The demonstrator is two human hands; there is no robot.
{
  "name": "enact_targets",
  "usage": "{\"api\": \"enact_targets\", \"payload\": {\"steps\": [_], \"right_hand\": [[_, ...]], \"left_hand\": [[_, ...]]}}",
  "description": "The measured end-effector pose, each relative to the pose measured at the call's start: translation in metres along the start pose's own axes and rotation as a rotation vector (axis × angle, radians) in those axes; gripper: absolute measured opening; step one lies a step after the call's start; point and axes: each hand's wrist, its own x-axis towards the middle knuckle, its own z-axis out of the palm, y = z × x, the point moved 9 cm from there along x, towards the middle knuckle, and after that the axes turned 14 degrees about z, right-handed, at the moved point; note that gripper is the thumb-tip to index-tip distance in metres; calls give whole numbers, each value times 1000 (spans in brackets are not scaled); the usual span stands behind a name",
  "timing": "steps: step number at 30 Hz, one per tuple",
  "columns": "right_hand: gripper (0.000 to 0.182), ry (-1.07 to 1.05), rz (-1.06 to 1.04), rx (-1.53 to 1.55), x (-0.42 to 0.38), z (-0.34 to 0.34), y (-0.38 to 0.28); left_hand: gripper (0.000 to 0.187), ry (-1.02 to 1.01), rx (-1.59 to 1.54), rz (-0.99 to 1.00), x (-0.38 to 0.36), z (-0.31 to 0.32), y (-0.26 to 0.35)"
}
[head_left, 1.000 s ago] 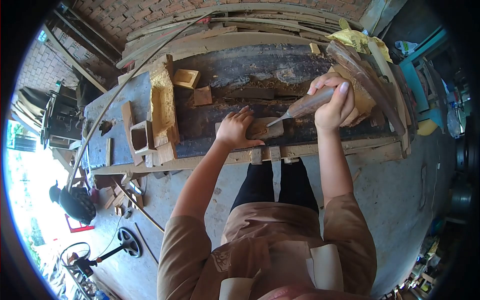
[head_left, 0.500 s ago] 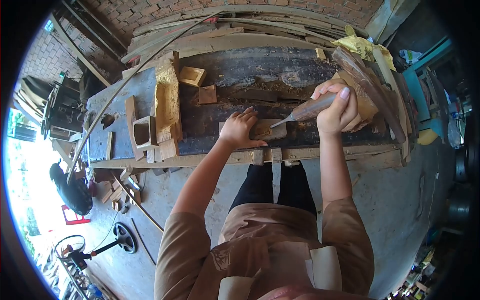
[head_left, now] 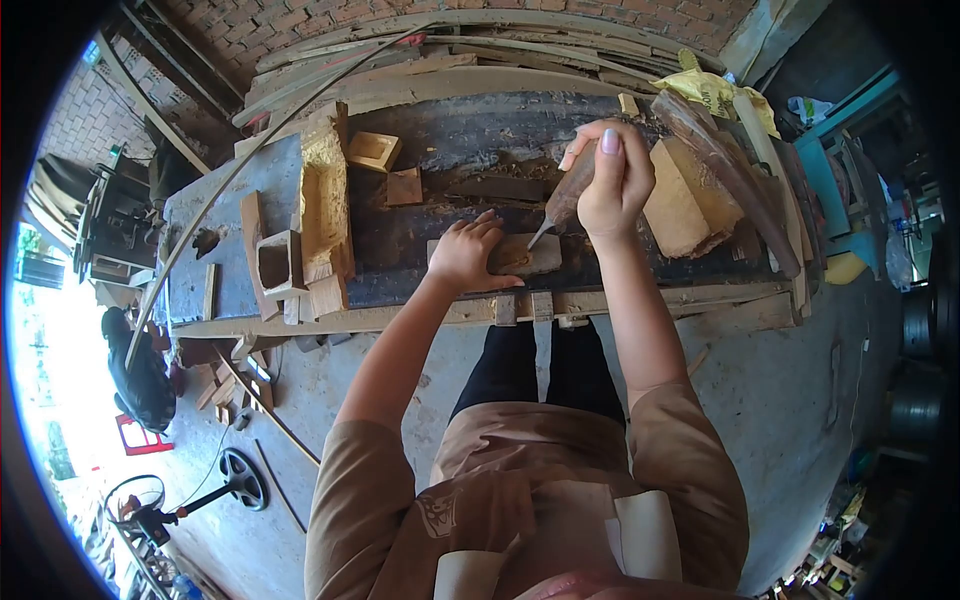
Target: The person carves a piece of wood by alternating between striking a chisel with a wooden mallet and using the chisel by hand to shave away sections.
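Note:
A small wooden block [head_left: 541,262] with a hollow in its top lies near the front edge of the dark workbench [head_left: 440,130]. My left hand [head_left: 466,254] grips its left part, fingers over the far side and thumb along the near side. My right hand [head_left: 614,187] is closed around the thick wooden handle of a chisel [head_left: 570,195]. The chisel tilts steeply, and its metal tip touches the hollow. Part of the handle is hidden behind my fingers.
Left on the bench are a long hollowed block [head_left: 323,205], a square wooden box [head_left: 278,263] and a shallow wooden tray [head_left: 374,151]. At right are a large pale block [head_left: 685,205] and a long dark timber [head_left: 735,180]. Planks [head_left: 560,62] are stacked behind.
My right hand has moved left and up, tilting the chisel from a low slant to a steeper one. The left hand stays on the block. The whole view has shifted slightly.

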Motion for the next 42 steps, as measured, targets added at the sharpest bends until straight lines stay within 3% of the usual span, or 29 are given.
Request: {"api": "enact_targets", "payload": {"steps": [7, 11, 13, 16, 18, 19, 21, 22, 25, 27, 28, 30, 31, 33, 35, 37, 40, 42], "right_hand": [[19, 29, -32, 76, -3, 2, -2], [24, -23, -62, -48, -8, 9, -5], [22, 20, -96, 67, -10, 8, -9], [41, 9, -32, 81, -13, 10, -6], [49, -46, 20, 6, -14, 12, -4], [50, -65, 38, -4, -13, 13, -3], [50, -67, 118, -41, -11, 12, 2], [50, -59, 117, -46, -10, 10, 1], [51, -62, 114, -116, -8, 4, -1], [51, -97, 105, -211, -11, 1, -9], [53, -136, 282, -192, -13, 0, -4], [54, -87, 180, -286, -12, -6, -7], [55, -49, 84, -372, -13, -9, -14], [57, -82, 175, -431, -12, -18, -7], [51, -93, 181, -530, -11, -24, -6], [56, -156, 250, -541, -7, -34, -1], [80, -276, 140, -642, 1, -40, 2], [78, -282, 129, -728, 5, -58, 8]], "left_hand": [[77, -19, -49, -27, 0, 2, -4], [75, 11, -68, -30, -1, -2, -4], [76, 22, -71, -15, 1, -6, -1], [84, 75, -53, 25, 5, -18, 8], [86, 283, -232, -69, 7, -33, 0], [86, 284, -231, -53, 15, -35, 3], [87, 479, -679, -53, 28, -42, 4], [88, 411, -824, 83, 45, -51, 18], [88, 258, -1036, 63, 68, -71, 47], [60, 481, -930, 95, 80, -101, 49], [52, 514, -930, 53, 88, -108, 50], [32, 677, -936, 43, 98, -116, 54], [32, 674, -939, 52, 102, -113, 59], [26, 670, -819, -99, 100, -108, 58], [23, 719, -810, -74, 105, -108, 58], [23, 717, -802, -47, 111, -105, 58], [24, 710, -760, -83, 111, -101, 58], [25, 703, -808, -113, 114, -96, 58]]}}
